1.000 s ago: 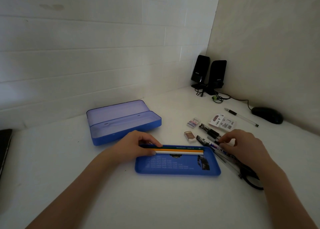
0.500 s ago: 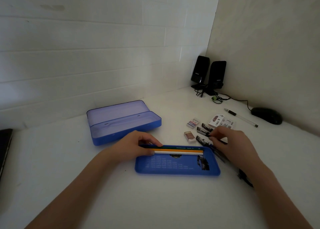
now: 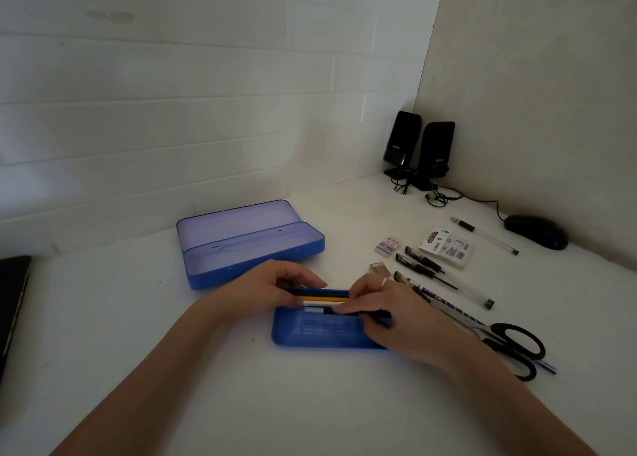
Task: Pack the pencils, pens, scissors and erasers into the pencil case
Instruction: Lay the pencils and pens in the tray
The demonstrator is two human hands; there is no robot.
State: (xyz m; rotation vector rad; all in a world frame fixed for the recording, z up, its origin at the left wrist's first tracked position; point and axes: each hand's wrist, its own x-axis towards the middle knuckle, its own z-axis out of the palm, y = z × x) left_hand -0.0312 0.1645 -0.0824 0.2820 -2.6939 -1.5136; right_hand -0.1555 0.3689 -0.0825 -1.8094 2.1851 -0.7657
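A blue tray lies in front of me with green, orange and white pencils along its far edge. My left hand pinches the pencils' left ends. My right hand is over the tray's right half, shut on a black-and-white pen that lies just below the pencils. The open blue pencil case stands behind, with nothing in it. Right of the tray lie more pens, black-handled scissors and two erasers.
A small printed packet and a clear pen lie further right. A black mouse and two black speakers with cables sit in the corner. A dark flat object is at the left edge.
My right hand took a pen from the pile at the right and carried it left over the tray, beside the pencils. My left hand stayed on the pencils.
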